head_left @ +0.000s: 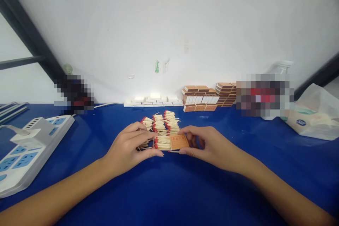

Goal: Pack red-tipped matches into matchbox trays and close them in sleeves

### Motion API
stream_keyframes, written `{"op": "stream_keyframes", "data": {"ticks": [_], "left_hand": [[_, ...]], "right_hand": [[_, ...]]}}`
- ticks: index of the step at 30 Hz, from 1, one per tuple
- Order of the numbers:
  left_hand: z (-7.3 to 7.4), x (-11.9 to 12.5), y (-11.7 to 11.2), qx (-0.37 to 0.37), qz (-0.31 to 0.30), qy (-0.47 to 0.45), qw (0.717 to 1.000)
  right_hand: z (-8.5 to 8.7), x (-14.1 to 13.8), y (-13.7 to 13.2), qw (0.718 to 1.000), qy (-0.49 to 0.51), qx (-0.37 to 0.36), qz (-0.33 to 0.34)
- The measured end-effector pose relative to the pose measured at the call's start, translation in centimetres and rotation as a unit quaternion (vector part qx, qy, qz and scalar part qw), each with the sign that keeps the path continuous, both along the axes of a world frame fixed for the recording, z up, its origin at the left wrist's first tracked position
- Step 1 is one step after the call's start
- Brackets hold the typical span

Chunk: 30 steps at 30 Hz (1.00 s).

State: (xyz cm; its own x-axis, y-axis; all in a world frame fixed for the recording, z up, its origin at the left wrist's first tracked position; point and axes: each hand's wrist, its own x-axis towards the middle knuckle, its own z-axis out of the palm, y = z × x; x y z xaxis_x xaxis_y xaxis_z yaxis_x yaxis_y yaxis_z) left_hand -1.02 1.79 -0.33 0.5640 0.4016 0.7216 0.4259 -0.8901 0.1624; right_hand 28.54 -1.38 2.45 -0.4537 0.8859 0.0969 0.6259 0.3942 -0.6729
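Between my hands is a matchbox, its white inner tray point(162, 143) full of red-tipped matches and partly inside the orange printed sleeve point(179, 142). My left hand point(131, 143) grips the tray's left end between thumb and fingers. At the other end, my right hand point(201, 143) pinches the sleeve. A single match point(174, 152) lies just below the box, by my right thumb. Right behind the box, several piles of loose matches point(160, 124) rest on the blue table, some partly hidden by my left hand.
White empty-looking trays point(155, 100) are stacked against the wall. Stacked orange matchboxes point(200, 99) stand to their right. A white power strip point(37, 148) with a plug lies on the left. A tissue pack point(312, 120) sits on the right. Two areas at the back are pixelated.
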Motion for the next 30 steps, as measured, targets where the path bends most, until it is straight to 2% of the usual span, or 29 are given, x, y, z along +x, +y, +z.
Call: {"op": "stream_keyframes", "data": {"ticks": [3, 8, 16, 21, 30], "left_hand": [[0.0, 0.1, -0.1, -0.003, -0.003, -0.006, 1.0], [0.0, 0.2, -0.2, -0.011, -0.014, -0.007, 1.0], [-0.3, 0.1, -0.4, 0.008, -0.027, -0.002, 1.0], [-0.5, 0.2, -0.6, -0.009, -0.04, 0.008, 0.999], [0.6, 0.4, -1.0, 0.041, -0.023, 0.08, 0.996]], "right_hand": [[0.1, 0.0, 0.1, 1.0, 0.014, -0.021, 0.002], [-0.6, -0.7, -0.3, 0.998, 0.056, 0.006, 0.015], [-2.1, -3.1, -2.1, 0.991, 0.056, 0.048, 0.116], [-2.2, -3.3, -2.3, 0.99, 0.057, 0.066, 0.109], [-1.6, -3.4, -2.7, 0.993, 0.027, 0.073, 0.084]]}}
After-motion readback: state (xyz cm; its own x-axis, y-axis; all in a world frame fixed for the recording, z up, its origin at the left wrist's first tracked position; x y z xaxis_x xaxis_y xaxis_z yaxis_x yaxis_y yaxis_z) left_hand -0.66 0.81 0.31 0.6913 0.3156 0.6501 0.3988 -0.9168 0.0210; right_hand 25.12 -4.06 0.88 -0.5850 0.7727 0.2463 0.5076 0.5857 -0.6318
